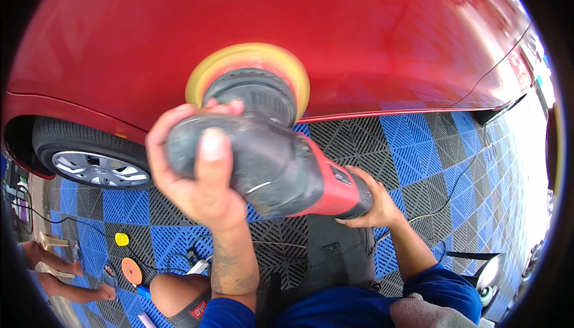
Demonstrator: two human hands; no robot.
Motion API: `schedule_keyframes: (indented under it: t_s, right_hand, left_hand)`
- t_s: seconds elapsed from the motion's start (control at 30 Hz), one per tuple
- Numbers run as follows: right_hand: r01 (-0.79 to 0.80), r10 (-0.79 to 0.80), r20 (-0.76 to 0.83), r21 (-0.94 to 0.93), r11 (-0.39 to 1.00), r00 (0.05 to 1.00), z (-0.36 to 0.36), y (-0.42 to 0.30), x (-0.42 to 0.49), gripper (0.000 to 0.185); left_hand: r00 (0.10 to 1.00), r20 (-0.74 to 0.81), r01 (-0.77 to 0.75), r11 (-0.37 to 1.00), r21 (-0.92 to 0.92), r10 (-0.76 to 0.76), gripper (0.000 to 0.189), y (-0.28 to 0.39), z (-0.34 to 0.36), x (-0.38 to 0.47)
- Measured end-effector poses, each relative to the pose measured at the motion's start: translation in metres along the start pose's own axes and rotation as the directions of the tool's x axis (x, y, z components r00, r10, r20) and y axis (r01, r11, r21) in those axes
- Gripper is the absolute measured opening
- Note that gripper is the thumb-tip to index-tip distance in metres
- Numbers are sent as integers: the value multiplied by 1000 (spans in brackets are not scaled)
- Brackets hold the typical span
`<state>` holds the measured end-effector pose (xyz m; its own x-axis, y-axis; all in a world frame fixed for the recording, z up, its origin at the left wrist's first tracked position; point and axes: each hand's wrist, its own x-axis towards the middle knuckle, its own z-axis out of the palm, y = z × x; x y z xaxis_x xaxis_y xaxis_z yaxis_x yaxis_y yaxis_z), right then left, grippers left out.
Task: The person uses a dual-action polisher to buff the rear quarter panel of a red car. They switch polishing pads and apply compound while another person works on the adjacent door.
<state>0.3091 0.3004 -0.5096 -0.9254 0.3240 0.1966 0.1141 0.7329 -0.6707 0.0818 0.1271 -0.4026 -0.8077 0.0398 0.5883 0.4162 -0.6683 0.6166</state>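
A red and black car polisher (278, 166) is held in both hands, its yellow foam pad (273, 57) against the red car's side panel (358, 41). The pad looks blurred at its rim. My left hand (202, 171) wraps the polisher's black head, with the thumb over the near side and fingers over the top. Around the rear end of the body, my right hand (376, 202) closes from the right. The polisher hides part of the pad's lower edge.
A car wheel (94, 166) stands at the left. On the blue and black floor tiles (354, 148) lie an orange pad (132, 271), a yellow cap (121, 239) and cables (430, 215). Another person's legs (67, 278) show at lower left. A grey towel (426, 312) hangs at my shoulder.
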Motion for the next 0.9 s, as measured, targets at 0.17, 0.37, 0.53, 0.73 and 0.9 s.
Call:
schedule_keyframes:
  t_s: [0.17,0.37,0.53,0.73,0.9]
  right_hand:
    - [80,-81,48,24,996,996,2,-26,34,105]
    - [86,-90,76,52,995,993,5,-19,44,105]
    - [14,-15,30,34,999,999,-1,-8,23,104]
    - [-56,63,-71,102,993,995,-4,30,-10,109]
    - [-98,112,-82,159,982,990,-1,34,-16,106]
  left_hand:
    - [986,-98,-139,990,-17,137,45,-2,-35,15]
    - [980,-161,-128,991,-41,120,45,1,-33,13]
    - [996,-61,-63,997,-53,60,46,-6,-17,-1]
    - [996,89,29,987,-159,-14,47,-20,25,-17]
    - [989,144,27,995,-91,-14,45,-19,34,-18]
